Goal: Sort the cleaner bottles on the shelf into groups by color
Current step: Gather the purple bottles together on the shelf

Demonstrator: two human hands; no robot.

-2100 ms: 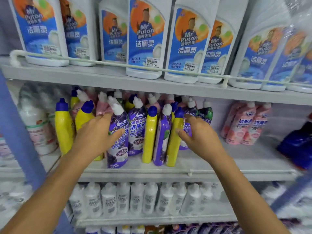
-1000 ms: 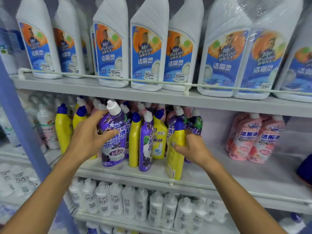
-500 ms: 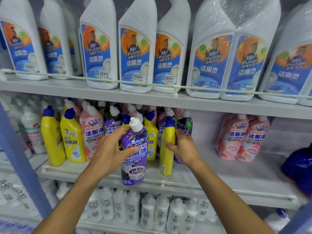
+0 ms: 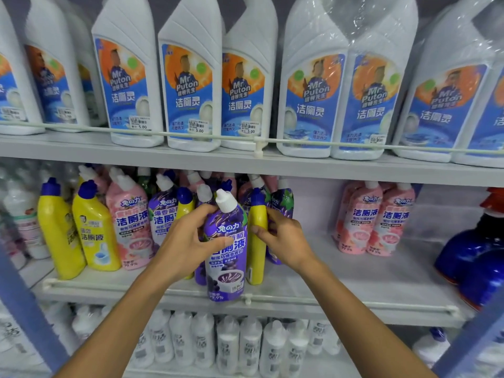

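This is a shop aisle, in the household-cleaner section. Grey metal shelves run in tiers, each with a thin white guard rail along its front lip. The top tier carries a row of identical tall white plastic jugs with blue-and-orange labels. Several bear small white price stickers reading 5.00, and those to the right are sealed in clear shrink-wrap. Below stand crowded yellow squeeze bottles with blue caps and pink bottles with white caps, many of each. The lowest tier holds ranks of small white bottles.
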